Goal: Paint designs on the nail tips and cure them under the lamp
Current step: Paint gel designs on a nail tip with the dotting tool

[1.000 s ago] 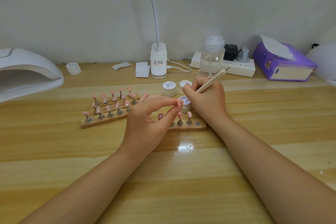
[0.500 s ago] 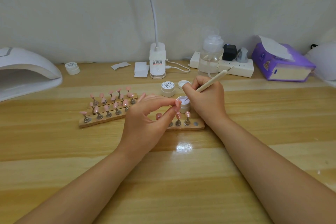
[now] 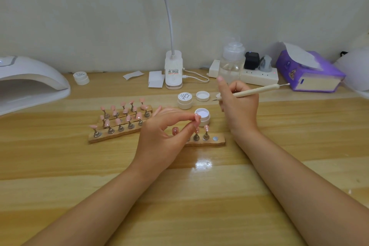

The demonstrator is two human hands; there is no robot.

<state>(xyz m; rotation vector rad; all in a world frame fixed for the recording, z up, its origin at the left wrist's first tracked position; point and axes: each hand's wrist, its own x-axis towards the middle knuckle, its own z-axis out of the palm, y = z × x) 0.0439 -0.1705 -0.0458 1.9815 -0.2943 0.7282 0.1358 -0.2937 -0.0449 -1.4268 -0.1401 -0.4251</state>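
Note:
My left hand point(image 3: 165, 136) pinches a pink nail tip point(image 3: 197, 119) between thumb and forefinger, just above the near wooden holder strip point(image 3: 218, 142). Two more dotted pink tips point(image 3: 206, 128) stand on that strip beside a bare metal disc point(image 3: 215, 138). My right hand point(image 3: 238, 106) grips a cream dotting pen point(image 3: 255, 91), held almost level, its fine tip pointing left above the table. An open jar of pale gel point(image 3: 202, 116) sits between the two hands. The white curing lamp point(image 3: 30, 84) stands at the far left.
Further wooden strips with several plain pink tips point(image 3: 119, 120) lie left of my hands. A closed jar point(image 3: 185, 100) and a loose lid point(image 3: 202, 96) sit behind the open jar. A desk lamp base point(image 3: 173, 72), pump bottle point(image 3: 232, 62), power strip point(image 3: 259, 77) and purple tissue box point(image 3: 311, 74) line the wall.
My right hand has lifted the pen off the open jar and swung up and to the right, so the pen now lies almost level. My left hand keeps its pinch.

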